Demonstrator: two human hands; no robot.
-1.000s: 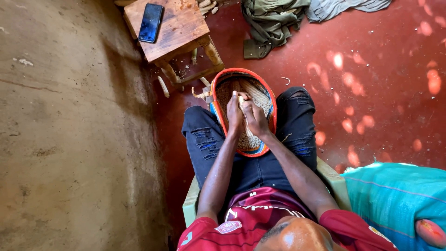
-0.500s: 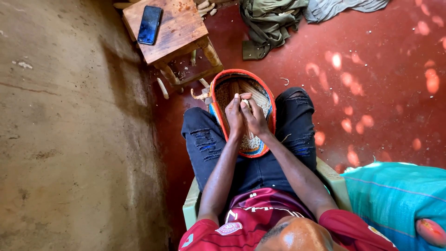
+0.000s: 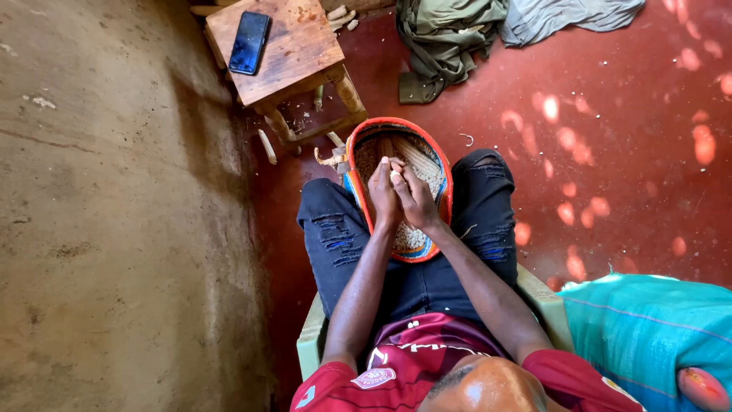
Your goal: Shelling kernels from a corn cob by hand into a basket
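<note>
Hands unmoved since a second ago: left hand (image 3: 383, 194) and right hand (image 3: 415, 200) remain clasped together around a small pale piece (image 3: 395, 175) over the woven basket (image 3: 358, 152) of kernels.

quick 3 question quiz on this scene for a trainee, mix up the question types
1. True or false: the phone lies on the red floor.
2. Multiple choice: the woven basket sits (a) on the wooden stool, (b) between the person's knees, (c) on the teal sack.
3. Short answer: what do the left hand and right hand grip together?

Key
1. False: it lies on the wooden stool.
2. b
3. A pale maize cob, held over the kernels in the basket.
</note>
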